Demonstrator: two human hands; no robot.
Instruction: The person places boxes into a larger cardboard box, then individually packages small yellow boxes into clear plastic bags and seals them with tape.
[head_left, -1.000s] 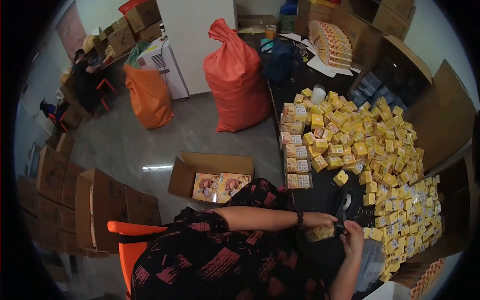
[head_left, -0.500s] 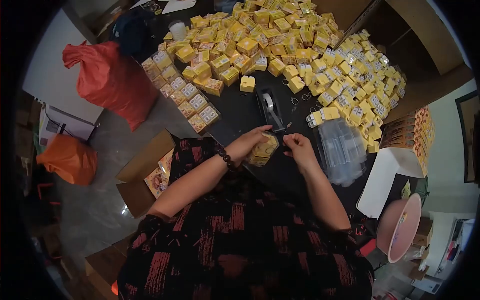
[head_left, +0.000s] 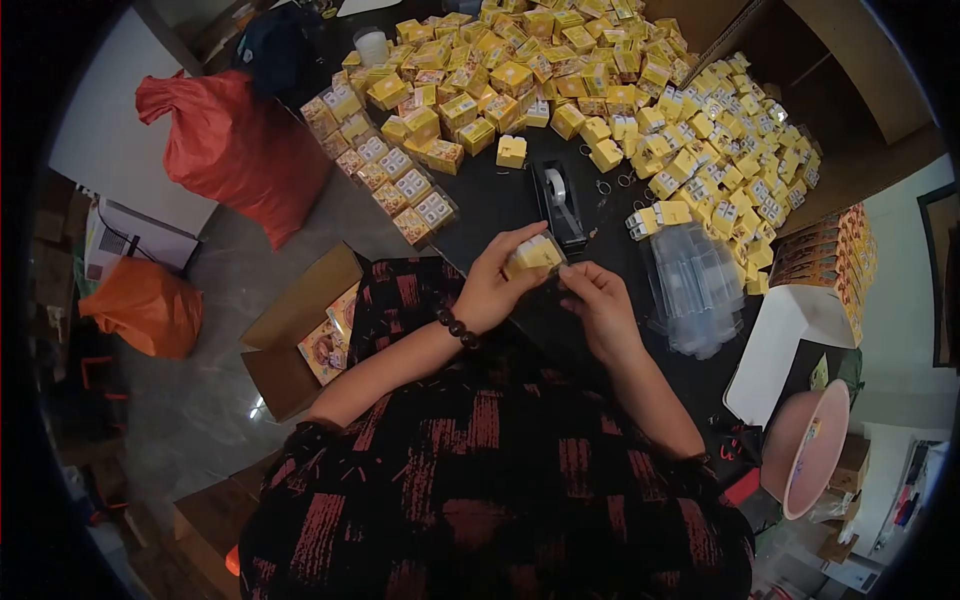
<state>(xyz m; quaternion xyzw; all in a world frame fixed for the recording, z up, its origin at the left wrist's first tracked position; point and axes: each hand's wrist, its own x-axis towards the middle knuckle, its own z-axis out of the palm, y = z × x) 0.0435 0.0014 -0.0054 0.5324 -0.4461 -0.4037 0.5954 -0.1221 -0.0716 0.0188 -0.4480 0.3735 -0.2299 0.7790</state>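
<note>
My left hand (head_left: 492, 285) is wrapped round a small yellow and white box (head_left: 535, 256) in clear packaging, in front of my body. At the right edge of that box is my right hand (head_left: 603, 305), its thumb and forefinger pinched together; whatever lies between them is too small to make out. Just beyond both hands stands a black tape dispenser (head_left: 560, 205) with a roll of tape. A single yellow block (head_left: 511, 152) lies beyond it to the left. Clear plastic sleeves (head_left: 697, 290) are stacked to the right of my right hand.
Yellow boxes (head_left: 510, 80) and yellow-white pieces (head_left: 715, 150) cover the far table. Packed boxes (head_left: 395, 185) line its left edge. An open carton (head_left: 275, 375) and red bag (head_left: 230, 150) are left; a white display box (head_left: 765, 365) and pink basin (head_left: 805, 450) are right.
The held box has been turned, with its yellow and white side now showing. My right fingertips have come in against its edge. The whole view has shifted slightly.
</note>
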